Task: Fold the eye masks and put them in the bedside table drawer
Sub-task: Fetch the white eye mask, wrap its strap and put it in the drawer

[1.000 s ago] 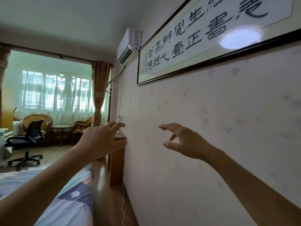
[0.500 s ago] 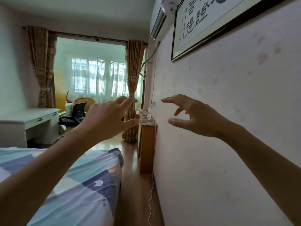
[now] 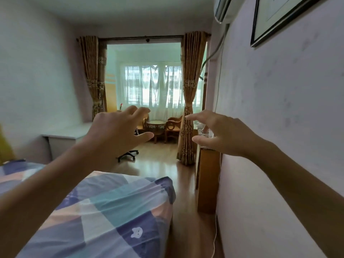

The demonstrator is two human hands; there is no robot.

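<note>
My left hand (image 3: 113,135) and my right hand (image 3: 221,135) are stretched out in front of me at chest height, fingers spread, holding nothing. A wooden bedside table (image 3: 207,179) stands against the right wall, just below and beyond my right hand; its front and drawer are not visible from this angle. Small clear items sit on its top, partly hidden behind my right hand. No eye masks are in view.
A bed with a blue, pink and purple patchwork cover (image 3: 104,211) fills the lower left. A narrow wooden floor aisle (image 3: 186,211) runs between bed and wall, with a white cable (image 3: 216,235) hanging down. A white desk (image 3: 63,138), office chair base (image 3: 128,155), curtains and wicker chairs stand farther off.
The view has swung left and down from the wall and framed calligraphy toward the room. Both hands stay raised and spread; the bedside table and bed now show more fully.
</note>
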